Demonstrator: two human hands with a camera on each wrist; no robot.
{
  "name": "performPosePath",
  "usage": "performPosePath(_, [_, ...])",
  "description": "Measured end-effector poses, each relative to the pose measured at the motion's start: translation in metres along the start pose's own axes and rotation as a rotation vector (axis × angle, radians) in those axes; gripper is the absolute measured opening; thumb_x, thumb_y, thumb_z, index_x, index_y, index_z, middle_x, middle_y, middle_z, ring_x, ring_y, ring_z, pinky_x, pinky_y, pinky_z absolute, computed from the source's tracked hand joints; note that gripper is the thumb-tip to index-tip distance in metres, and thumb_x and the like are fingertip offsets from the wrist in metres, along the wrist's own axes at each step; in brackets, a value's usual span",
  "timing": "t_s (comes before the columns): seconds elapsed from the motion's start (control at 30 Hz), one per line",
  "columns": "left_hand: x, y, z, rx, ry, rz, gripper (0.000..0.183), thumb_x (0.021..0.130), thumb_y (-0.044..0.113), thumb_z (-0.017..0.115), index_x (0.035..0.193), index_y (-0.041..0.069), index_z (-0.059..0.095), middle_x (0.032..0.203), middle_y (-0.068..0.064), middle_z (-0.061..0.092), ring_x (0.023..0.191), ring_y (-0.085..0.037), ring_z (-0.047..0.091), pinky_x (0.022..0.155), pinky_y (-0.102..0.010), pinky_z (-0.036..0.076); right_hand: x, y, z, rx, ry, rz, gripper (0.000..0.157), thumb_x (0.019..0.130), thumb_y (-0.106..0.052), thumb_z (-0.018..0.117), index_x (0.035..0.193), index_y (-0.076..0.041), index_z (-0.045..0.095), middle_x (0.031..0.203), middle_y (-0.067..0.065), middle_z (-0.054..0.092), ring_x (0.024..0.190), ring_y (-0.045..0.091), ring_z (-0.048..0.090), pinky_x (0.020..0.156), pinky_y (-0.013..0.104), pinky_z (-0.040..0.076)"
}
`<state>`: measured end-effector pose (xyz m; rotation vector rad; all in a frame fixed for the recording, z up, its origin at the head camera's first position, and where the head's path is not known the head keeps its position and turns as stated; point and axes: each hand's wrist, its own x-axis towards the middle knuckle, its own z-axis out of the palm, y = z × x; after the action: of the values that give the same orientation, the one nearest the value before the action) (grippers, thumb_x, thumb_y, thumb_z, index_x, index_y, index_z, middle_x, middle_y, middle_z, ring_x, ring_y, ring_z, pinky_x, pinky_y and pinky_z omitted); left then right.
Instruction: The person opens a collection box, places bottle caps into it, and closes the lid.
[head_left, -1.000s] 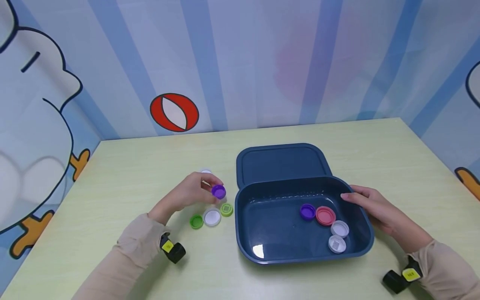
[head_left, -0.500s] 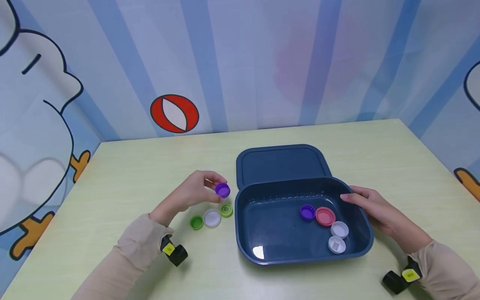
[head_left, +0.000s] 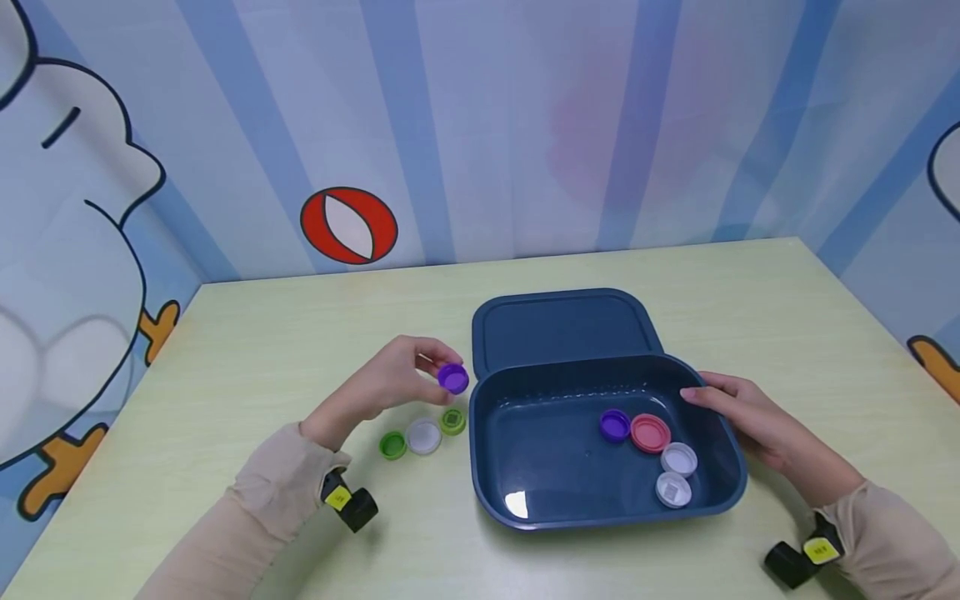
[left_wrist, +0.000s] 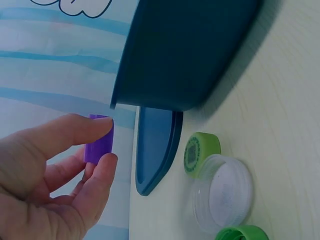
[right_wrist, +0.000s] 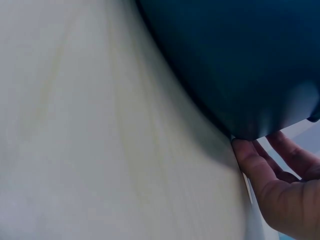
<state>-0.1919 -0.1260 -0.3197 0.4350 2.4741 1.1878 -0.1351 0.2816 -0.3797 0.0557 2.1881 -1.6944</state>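
Observation:
My left hand (head_left: 401,377) pinches a purple bottle cap (head_left: 453,378) between thumb and fingers, above the table just left of the dark blue box (head_left: 551,458). The left wrist view shows this cap (left_wrist: 98,149) side-on, level with the box's rim. Inside the box, toward its right side, lie another purple cap (head_left: 615,425), a pink cap (head_left: 650,432) and two white caps (head_left: 678,459). My right hand (head_left: 753,421) grips the box's right rim, thumb over the edge and fingers outside. In the right wrist view its fingers (right_wrist: 255,162) touch the outer wall.
Below my left hand lie a green cap (head_left: 392,445), a white cap (head_left: 423,436) and a light green cap (head_left: 452,421) on the table (head_left: 300,333). A flat blue lid (head_left: 566,329) lies behind the box. A printed curtain (head_left: 480,125) stands along the table's back edge.
My left hand has carried the purple cap slightly right and up, closer to the box's left rim. A white cap seen behind that hand earlier is now hidden. My right hand stays put.

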Motion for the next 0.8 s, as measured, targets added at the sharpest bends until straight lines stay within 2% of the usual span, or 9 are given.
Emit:
performPosePath(0.17, [0.0, 0.007, 0.001, 0.015, -0.004, 0.003, 0.035, 0.073, 0.004, 0.077, 0.106, 0.008, 0.066, 0.098, -0.005, 0.062, 0.1, -0.025, 0.053, 0.076, -0.034, 0.05, 0.0, 0.0, 0.0, -0.01, 0.001, -0.004, 0.066, 0.096, -0.033, 0.047, 0.14, 0.011, 0.025, 0.121, 0.013, 0.057, 0.092, 0.009, 0.06, 0.081, 0.031, 0.052])
performPosePath(0.5, [0.004, 0.021, 0.003, 0.01, -0.037, 0.06, 0.034, 0.071, 0.002, 0.078, 0.102, 0.008, 0.067, 0.094, -0.005, 0.062, 0.097, -0.024, 0.054, 0.071, -0.032, 0.051, 0.001, 0.0, 0.0, -0.003, 0.004, -0.001, 0.065, 0.096, -0.032, 0.048, 0.139, 0.011, 0.027, 0.118, 0.01, 0.058, 0.092, 0.008, 0.06, 0.081, 0.03, 0.052])
performPosePath(0.8, [0.01, 0.035, 0.011, 0.019, -0.068, 0.102, 0.035, 0.071, 0.002, 0.078, 0.104, 0.007, 0.067, 0.099, -0.007, 0.06, 0.099, -0.025, 0.053, 0.069, -0.03, 0.051, 0.0, 0.0, 0.001, -0.007, 0.001, -0.005, 0.065, 0.096, -0.032, 0.047, 0.139, 0.011, 0.027, 0.116, 0.008, 0.06, 0.091, 0.009, 0.06, 0.081, 0.029, 0.052])
